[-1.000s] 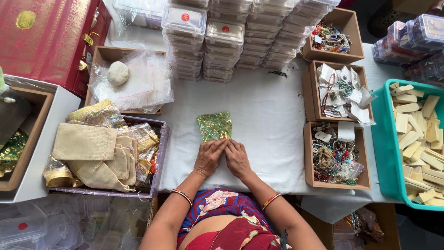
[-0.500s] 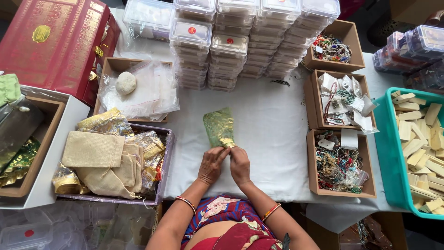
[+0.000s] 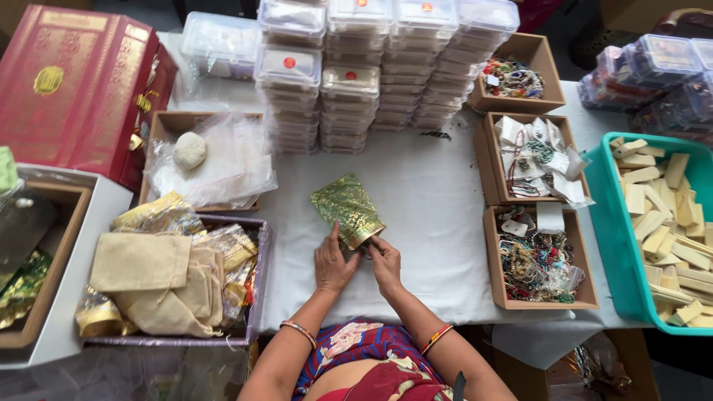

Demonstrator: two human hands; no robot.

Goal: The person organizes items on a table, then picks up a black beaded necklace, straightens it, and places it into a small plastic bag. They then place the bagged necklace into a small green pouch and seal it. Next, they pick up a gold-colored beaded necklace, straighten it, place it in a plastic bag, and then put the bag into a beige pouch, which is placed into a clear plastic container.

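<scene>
While the green-gold pouch (image 3: 346, 209) is now tilting off flat, left hand (image 3: 333, 261) and right hand (image 3: 385, 263) are pinching its mouth open, grip clamped on the rim.

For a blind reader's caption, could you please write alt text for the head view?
Both hands, left hand and right hand, hold open the mouth of a shiny green-and-gold fabric pouch on a white-covered table, flanked by cardboard boxes of beaded jewellery.
</scene>
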